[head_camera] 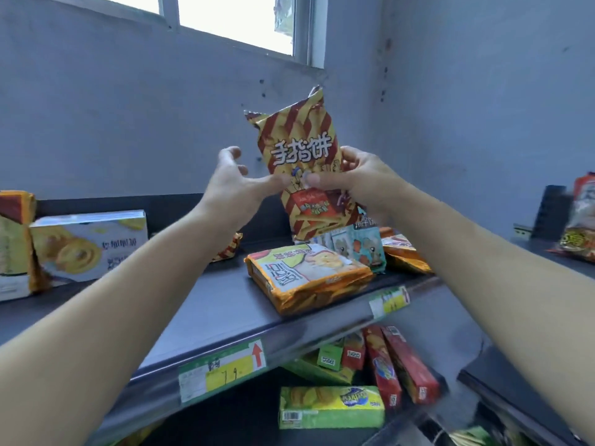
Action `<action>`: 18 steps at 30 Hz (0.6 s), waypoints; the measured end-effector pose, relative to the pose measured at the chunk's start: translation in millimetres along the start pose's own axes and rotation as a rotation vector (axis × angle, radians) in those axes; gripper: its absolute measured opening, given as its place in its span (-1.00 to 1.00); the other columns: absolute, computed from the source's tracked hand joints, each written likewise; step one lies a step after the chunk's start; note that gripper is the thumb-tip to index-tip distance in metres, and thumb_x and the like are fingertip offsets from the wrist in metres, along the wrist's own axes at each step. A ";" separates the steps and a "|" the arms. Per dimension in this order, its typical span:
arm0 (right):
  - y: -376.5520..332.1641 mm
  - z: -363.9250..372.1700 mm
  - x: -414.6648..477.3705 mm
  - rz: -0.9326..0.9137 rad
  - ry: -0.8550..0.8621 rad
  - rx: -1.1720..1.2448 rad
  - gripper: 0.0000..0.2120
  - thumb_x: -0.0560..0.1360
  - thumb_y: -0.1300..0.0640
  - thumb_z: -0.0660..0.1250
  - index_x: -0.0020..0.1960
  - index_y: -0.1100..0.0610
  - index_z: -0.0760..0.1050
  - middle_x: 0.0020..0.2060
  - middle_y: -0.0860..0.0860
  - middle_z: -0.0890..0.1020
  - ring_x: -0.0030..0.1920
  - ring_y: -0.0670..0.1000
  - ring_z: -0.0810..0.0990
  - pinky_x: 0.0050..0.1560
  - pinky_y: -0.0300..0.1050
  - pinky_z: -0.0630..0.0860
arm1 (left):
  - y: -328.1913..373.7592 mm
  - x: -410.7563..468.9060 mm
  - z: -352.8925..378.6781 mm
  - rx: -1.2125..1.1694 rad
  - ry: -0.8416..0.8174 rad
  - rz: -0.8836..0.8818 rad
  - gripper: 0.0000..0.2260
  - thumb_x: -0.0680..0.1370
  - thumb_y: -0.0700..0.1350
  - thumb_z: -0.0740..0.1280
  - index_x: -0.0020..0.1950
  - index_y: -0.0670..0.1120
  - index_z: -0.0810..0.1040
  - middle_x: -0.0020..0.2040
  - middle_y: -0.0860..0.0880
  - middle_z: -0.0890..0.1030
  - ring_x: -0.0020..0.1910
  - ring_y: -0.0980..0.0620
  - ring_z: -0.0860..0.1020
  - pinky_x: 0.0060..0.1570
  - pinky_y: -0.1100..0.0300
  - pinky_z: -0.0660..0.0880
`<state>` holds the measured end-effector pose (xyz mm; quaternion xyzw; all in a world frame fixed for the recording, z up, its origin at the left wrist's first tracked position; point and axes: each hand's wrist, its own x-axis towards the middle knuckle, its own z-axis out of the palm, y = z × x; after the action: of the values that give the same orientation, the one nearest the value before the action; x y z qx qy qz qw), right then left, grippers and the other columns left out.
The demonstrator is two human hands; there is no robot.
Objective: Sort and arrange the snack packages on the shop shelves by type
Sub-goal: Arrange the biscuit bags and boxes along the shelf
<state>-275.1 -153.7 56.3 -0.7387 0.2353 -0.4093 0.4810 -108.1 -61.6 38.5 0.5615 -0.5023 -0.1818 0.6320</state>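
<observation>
While right hand (358, 183) grips striped bag (301, 136), left hand (234, 185) — half-open — touches it.

Bare shelf (209, 297) left of orange pack (309, 278)

Snack pack (309, 278) on shelf (209, 300), right of box (90, 246) (small packets (360, 249) behind)

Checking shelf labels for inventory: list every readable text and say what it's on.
"手指饼": on the striped bag gripped by the right hand.
"7 9": on the yellow price tag on the shelf edge.
Too blurred to read: the cookie box, the orange pack, the green box and the other price tag.
</observation>
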 end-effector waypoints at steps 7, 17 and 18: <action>4.7 -71.5 -14.8 -0.007 0.027 0.039 -0.26 0.11 0.07 0.60 0.25 0.15 0.47 0.00 0.05 0.70 -0.01 0.09 0.69 -0.07 0.02 0.62 | 16.7 9.7 70.4 -0.149 -0.290 -0.021 -0.53 0.42 -0.07 0.48 0.29 -0.03 0.43 0.06 0.00 0.66 0.03 0.00 0.65 0.02 0.02 0.57; 46.8 -221.0 8.7 -0.035 0.022 0.089 -0.41 0.26 0.06 0.50 0.24 0.19 0.47 0.04 0.08 0.68 0.02 0.09 0.67 -0.09 -0.03 0.62 | 36.0 52.5 221.6 -0.167 -0.299 -0.015 -0.56 0.42 -0.23 0.46 0.26 -0.11 0.44 0.06 -0.04 0.65 -0.15 0.02 0.69 -0.25 0.12 0.63; 52.0 -236.6 13.6 -0.041 0.020 0.086 -0.47 0.30 0.02 0.47 0.22 0.17 0.49 0.04 0.06 0.68 0.01 0.06 0.67 -0.08 -0.04 0.61 | 37.0 58.7 234.8 -0.154 -0.279 -0.011 -0.57 0.42 -0.23 0.46 0.26 -0.11 0.44 0.06 -0.05 0.65 -0.12 0.01 0.69 -0.22 0.10 0.63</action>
<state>-461.9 -308.6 62.3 -0.7180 0.2068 -0.4362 0.5015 -292.3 -220.8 65.1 0.4831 -0.5668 -0.2996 0.5962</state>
